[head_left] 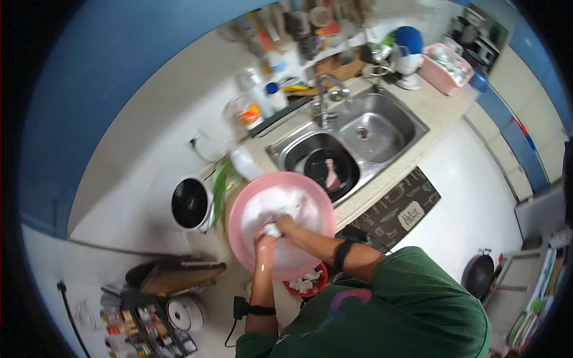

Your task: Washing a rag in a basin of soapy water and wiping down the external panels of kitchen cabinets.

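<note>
A large round pink basin [238, 210] holds cloudy white, sudsy water [300, 201]. It stands at the counter corner, its rim over the edge of the left sink bowl. My left hand [264, 238] and my right hand [285, 224] are together inside it, at the water's surface. Between them is a small white item [271, 230], probably cloth, gripped by both hands. Blur hides the right fingertips, and suds cover whatever lies under the surface. My left forearm is wet and shiny.
A black pan [315, 168] with a pink utensil [331, 174] sits in the left bowl of the steel sink [389, 154]. Beside the basin are green leaves [220, 188] and a white bin-like container [207, 203]. A red bucket of scraps [323, 279] stands below the basin.
</note>
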{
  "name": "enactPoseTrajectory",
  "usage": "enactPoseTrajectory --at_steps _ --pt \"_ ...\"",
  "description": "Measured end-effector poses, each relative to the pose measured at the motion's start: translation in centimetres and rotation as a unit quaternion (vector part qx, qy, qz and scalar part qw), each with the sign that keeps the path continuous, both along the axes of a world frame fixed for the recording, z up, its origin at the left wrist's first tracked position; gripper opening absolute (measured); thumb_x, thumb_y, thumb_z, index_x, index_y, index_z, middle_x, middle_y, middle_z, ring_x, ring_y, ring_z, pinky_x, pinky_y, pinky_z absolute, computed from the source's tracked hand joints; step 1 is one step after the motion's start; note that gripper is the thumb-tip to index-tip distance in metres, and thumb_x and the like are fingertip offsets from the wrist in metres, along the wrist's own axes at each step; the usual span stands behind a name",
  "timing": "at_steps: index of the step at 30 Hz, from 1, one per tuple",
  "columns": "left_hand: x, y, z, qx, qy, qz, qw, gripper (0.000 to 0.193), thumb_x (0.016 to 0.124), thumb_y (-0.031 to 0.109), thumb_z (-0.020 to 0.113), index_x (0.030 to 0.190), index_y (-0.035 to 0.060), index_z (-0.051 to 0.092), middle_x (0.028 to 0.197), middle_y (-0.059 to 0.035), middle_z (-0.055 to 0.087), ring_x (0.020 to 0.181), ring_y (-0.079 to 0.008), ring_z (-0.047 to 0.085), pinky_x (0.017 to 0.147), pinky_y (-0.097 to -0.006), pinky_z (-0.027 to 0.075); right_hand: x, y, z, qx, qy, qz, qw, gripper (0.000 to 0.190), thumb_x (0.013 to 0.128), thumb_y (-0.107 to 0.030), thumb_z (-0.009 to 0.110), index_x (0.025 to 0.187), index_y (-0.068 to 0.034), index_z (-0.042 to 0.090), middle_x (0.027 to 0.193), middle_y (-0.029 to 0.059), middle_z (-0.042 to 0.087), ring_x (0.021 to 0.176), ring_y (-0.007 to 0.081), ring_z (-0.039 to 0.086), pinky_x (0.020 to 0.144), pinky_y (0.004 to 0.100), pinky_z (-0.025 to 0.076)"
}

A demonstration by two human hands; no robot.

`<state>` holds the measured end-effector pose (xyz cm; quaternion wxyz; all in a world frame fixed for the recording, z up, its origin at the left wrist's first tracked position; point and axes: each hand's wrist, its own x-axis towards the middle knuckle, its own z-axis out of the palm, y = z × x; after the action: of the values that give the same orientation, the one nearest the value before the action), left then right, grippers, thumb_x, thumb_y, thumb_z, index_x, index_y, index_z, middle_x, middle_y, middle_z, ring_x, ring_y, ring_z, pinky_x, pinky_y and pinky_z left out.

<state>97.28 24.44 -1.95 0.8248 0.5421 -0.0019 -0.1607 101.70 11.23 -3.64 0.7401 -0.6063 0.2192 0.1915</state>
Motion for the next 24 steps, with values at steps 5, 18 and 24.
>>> enactPoseTrajectory --at_steps 5,18,24 --pt "0.6 -5.8 4.6 -0.218 0.326 0.135 0.910 0.045 0.095 0.043 0.052 0.126 0.0109 0.053 0.121 -0.0103 0.059 0.114 -0.0257 0.055 0.096 -0.0426 0.048 -2.5 1.3 1.2 -0.314 -0.150 -0.042 0.936 0.059 0.098 -0.048 0.049 0.110 0.009 0.054 0.090 0.0296 0.064 0.089 0.0442 0.066 0.077 0.0502 0.050" --pt "5.0 -5.9 0.5 0.080 0.110 -0.078 0.988 0.050 0.096 0.037 0.054 0.134 0.0047 0.052 0.140 -0.0169 0.048 0.132 -0.0339 0.042 0.111 -0.0482 0.031 -3.6 -6.6 6.1 0.314 0.025 0.088 0.945 0.105 0.071 -0.064 0.077 0.130 0.015 0.039 0.111 0.0296 0.063 0.088 0.0386 0.068 0.068 0.0475 0.056" --pt "5.9 -5.2 4.0 0.366 -0.183 -0.161 0.898 0.048 0.097 0.032 0.050 0.137 0.0051 0.050 0.141 -0.0160 0.049 0.131 -0.0314 0.044 0.111 -0.0442 0.033 -1.3 -5.3 3.8 0.306 -0.029 0.198 0.931 0.084 0.067 -0.054 0.083 0.116 0.009 0.057 0.102 0.0262 0.067 0.074 0.0348 0.069 0.056 0.0458 0.055"
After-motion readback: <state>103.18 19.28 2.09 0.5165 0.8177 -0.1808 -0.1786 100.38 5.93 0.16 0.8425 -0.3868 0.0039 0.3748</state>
